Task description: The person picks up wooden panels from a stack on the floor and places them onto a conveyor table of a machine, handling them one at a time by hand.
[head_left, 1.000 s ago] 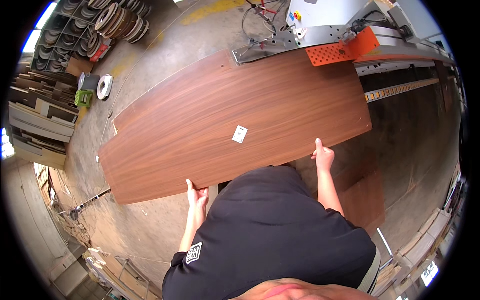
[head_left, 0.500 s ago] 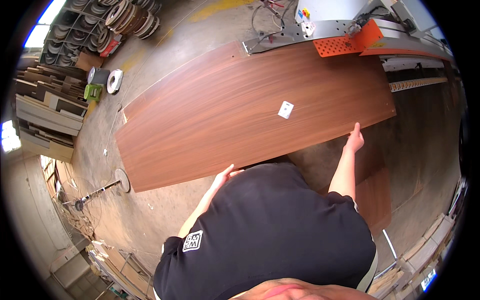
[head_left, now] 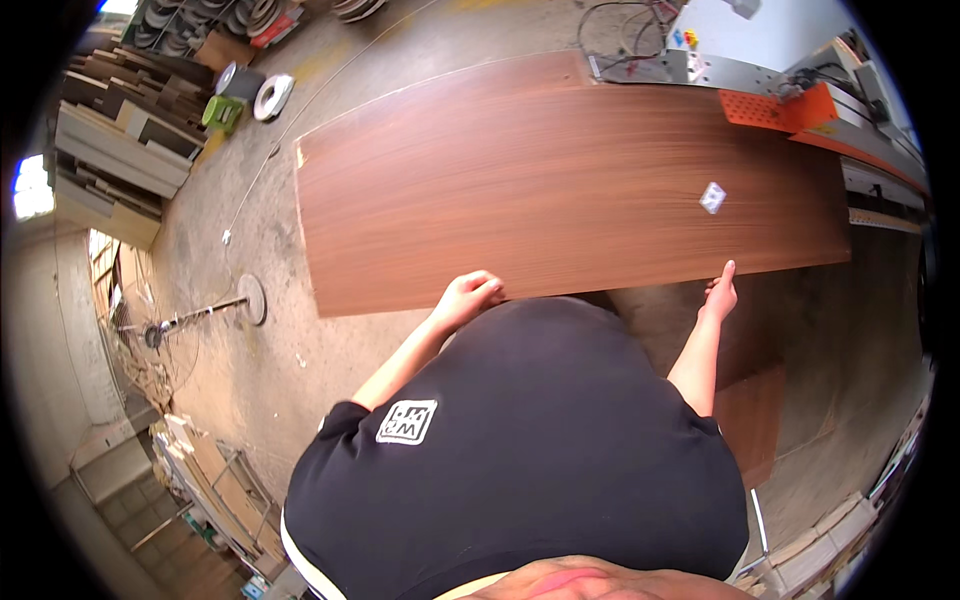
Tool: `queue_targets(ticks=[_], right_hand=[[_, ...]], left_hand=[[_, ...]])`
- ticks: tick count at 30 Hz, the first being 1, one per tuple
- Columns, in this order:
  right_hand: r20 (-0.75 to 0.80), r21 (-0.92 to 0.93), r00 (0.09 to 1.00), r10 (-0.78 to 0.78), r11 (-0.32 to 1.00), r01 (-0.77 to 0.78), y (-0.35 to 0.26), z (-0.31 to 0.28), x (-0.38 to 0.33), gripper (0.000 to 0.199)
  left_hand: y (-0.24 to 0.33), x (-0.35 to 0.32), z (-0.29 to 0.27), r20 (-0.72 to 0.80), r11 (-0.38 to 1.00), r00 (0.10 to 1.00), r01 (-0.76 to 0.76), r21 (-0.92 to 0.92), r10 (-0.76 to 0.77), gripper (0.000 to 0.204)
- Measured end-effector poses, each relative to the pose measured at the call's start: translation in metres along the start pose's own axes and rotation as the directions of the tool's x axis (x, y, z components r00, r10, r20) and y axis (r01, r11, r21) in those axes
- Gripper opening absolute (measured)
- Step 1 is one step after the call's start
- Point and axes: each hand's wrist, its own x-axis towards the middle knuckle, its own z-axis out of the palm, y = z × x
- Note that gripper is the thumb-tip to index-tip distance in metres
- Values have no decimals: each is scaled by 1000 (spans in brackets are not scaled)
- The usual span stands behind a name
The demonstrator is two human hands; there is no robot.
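Observation:
A long brown wood-grain panel (head_left: 520,190) lies in front of me, its near edge close to my body. A small white label (head_left: 712,198) is on its right part. My left hand (head_left: 470,298) is at the near edge left of my belly, its fingers curled in with nothing visible in them. Farther right, my right hand (head_left: 721,292) holds the same edge, thumb up against the rim and fingers bent below. The panel's far right side reaches a machine with an orange perforated plate (head_left: 755,108). What supports the panel underneath is hidden.
A pedestal fan (head_left: 252,300) stands on the concrete floor at left. Stacked boards (head_left: 125,150), a green stool (head_left: 222,114) and a white roll (head_left: 273,97) are at far left. Another brown panel (head_left: 752,425) is low at right. Cables (head_left: 625,35) hang by the machine.
The panel has slid right along the machine, its left end now farther from the fan, and its near edge looks straighter. My left hand's fingers have curled in. The view has also shifted.

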Motion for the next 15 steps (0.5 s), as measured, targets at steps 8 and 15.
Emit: queue_targets(ticks=[8,15], right_hand=[[76,-63,997,24,998,-19,40,45,-107,58],[129,-157,990,59,987,-39,61,76,-185,55]], left_hand=[[20,12,-66,58,931,975,-223,290,216,25],[9,24,-161,-185,728,794,-400,556,579,15]])
